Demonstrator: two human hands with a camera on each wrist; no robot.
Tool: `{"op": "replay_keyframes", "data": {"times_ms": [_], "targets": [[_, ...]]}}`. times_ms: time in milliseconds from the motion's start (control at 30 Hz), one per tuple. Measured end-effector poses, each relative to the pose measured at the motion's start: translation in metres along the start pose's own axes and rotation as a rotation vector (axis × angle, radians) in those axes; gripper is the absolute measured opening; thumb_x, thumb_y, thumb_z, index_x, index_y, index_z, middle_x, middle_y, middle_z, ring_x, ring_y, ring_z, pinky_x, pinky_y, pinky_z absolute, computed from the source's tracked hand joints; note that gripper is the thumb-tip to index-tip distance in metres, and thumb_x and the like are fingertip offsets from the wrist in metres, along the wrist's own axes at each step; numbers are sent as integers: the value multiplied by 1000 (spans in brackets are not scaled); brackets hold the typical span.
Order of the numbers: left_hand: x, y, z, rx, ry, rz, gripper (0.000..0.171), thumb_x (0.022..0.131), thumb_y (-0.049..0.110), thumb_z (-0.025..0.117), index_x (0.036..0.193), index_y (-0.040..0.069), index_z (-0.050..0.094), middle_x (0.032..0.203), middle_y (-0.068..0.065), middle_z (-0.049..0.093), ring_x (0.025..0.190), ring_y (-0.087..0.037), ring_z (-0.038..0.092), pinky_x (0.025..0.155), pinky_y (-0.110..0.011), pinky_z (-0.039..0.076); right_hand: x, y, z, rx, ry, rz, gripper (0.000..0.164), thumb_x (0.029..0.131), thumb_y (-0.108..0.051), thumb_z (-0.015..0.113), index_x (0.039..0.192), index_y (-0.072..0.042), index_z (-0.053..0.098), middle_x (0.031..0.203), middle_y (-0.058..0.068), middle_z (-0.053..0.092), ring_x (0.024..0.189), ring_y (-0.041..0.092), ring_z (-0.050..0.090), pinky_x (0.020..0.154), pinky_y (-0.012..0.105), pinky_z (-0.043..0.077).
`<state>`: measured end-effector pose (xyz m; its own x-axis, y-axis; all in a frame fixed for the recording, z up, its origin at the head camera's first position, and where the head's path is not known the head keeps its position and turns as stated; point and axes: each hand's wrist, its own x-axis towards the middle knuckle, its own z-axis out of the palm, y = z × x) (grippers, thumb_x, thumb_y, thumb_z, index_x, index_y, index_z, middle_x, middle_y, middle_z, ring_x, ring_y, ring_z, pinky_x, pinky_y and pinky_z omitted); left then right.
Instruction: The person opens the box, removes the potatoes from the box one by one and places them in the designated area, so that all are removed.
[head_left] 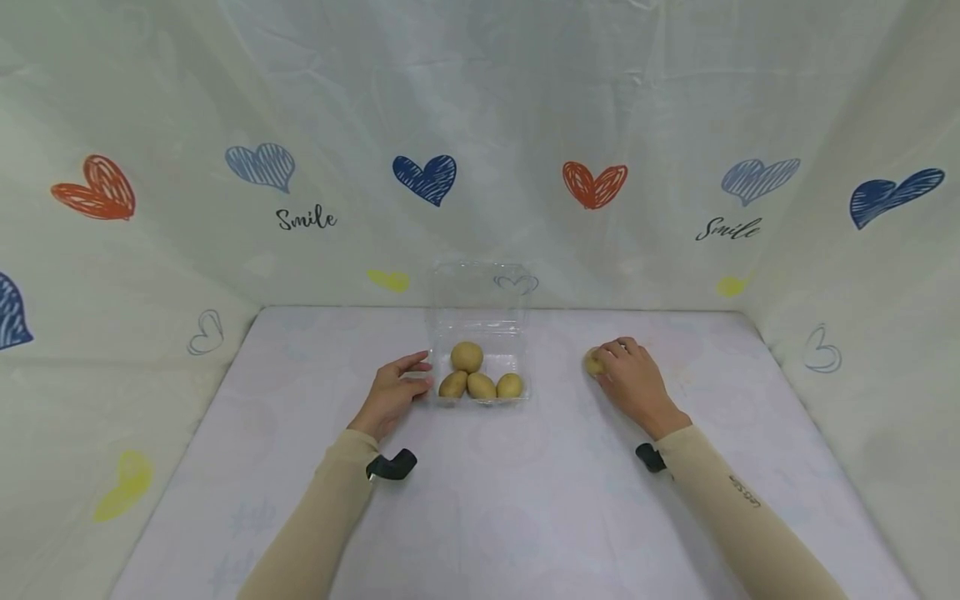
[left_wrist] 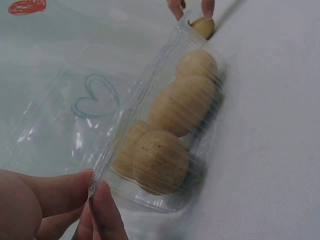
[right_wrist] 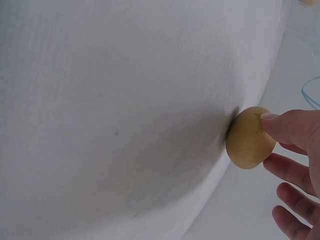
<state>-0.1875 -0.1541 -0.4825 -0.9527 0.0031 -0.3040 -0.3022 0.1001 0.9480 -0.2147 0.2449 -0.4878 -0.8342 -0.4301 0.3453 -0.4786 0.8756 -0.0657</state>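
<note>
A clear plastic clamshell box [head_left: 512, 363] stands on the table with its lid [head_left: 480, 293] raised at the back. Several yellow-brown potatoes [head_left: 467, 357] lie inside, one behind a front row. At the box's left side is my left hand [head_left: 388, 393]; in the left wrist view its thumb and fingers pinch the plastic rim [left_wrist: 111, 150]. To the right of the box, my right hand [head_left: 633, 382] holds another potato [right_wrist: 250, 140] between thumb and fingers. That potato is down at the table surface, and whether it touches is hard to tell.
A white cloth covers the table [head_left: 480, 500]. Pale curtain walls [head_left: 510, 100] printed with hearts and "Smile" rise behind it and on both sides. Dark straps [head_left: 392, 465] sit at both wrists.
</note>
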Motion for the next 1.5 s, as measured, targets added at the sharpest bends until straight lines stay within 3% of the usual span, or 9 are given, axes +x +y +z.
{"op": "replay_keyframes", "data": {"times_ms": [533,1000,1500], "targets": [[-1,1,-1,9,-1,-10,59,99,-8,64,156,1,50,142,-21,56,90,-9,61,83,-22,54,4,-8,-12,36,78,-47,38,78,-2,93,111,3,74,113,19,74,111,40,63,94,53,54],[-1,0,0,1,-2,-12,59,99,-8,65,155,2,50,141,-21,56,88,-9,62,85,-25,55,21,-41,-34,42,88,-104,39,81,-6,92,116,-1,74,118,15,74,115,38,64,99,52,55],[1,-2,-2,3,-5,2,58,99,-9,63,155,1,50,143,-23,55,90,-9,61,80,-21,54,50,-81,-39,46,-28,-214,45,87,-15,89,127,-3,71,128,13,70,122,34,62,104,47,53]]}}
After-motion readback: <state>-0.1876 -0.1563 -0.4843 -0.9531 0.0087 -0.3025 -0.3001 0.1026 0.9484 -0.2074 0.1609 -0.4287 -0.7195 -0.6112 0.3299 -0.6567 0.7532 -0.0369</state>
